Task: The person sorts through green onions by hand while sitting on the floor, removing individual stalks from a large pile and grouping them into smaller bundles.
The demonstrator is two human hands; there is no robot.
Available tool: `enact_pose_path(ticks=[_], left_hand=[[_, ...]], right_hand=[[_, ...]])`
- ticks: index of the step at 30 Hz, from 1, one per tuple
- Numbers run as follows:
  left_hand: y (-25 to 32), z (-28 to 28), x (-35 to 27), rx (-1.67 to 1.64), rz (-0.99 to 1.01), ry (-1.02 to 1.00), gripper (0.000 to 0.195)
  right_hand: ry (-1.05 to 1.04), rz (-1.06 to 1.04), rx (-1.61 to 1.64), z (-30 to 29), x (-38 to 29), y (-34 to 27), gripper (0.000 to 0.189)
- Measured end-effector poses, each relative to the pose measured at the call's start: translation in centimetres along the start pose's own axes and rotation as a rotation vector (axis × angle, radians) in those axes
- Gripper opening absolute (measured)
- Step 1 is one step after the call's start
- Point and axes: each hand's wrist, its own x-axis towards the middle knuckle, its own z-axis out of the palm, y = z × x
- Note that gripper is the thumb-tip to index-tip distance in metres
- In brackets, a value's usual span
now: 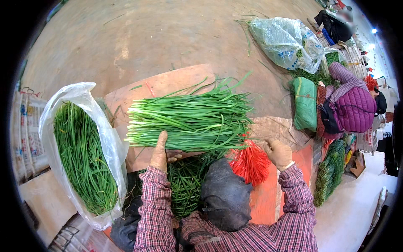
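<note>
A wide bunch of green garlic chives [189, 121] lies over a board [163, 85], pale stem ends to the left. My left hand [161, 154] grips the bunch's near edge, thumb on top and fingers beneath. My right hand [278, 152] is bent beside the leaf tips, above a bundle of red plastic ties [252, 163]; whether it pinches a tie or leaf cannot be made out. More loose chives [187, 189] lie below the bunch, between my left forearm and my dark-covered knee [225, 195].
A clear plastic bag [121, 151] of chives [83, 157] stands at left. Another plastic bag [277, 41] lies at upper right. A person in a purple vest [355, 108] sits at right near a green sack [303, 104]; another person [335, 26] sits farther off.
</note>
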Motion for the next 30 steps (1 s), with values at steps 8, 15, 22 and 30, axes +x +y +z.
enact_pose_path(ticks=[8,15,22,30], left_hand=[[-0.2,0.0,0.0,0.007,0.017,0.020,0.079],[-0.1,0.0,0.1,-0.001,-0.030,0.034,0.072],[-0.2,-0.2,0.2,0.009,-0.024,-0.013,0.073],[-0.5,-0.3,0.5,0.014,-0.026,0.023,0.076]], right_hand=[[0.550,-0.646,0.359,-8.1,4.0,-13.2,0.016],[0.344,-0.697,-0.021,-4.6,9.3,-16.6,0.008],[0.301,-0.598,0.014,-4.4,9.5,-15.2,0.008],[0.631,-0.572,0.322,-8.2,10.4,-12.1,0.009]])
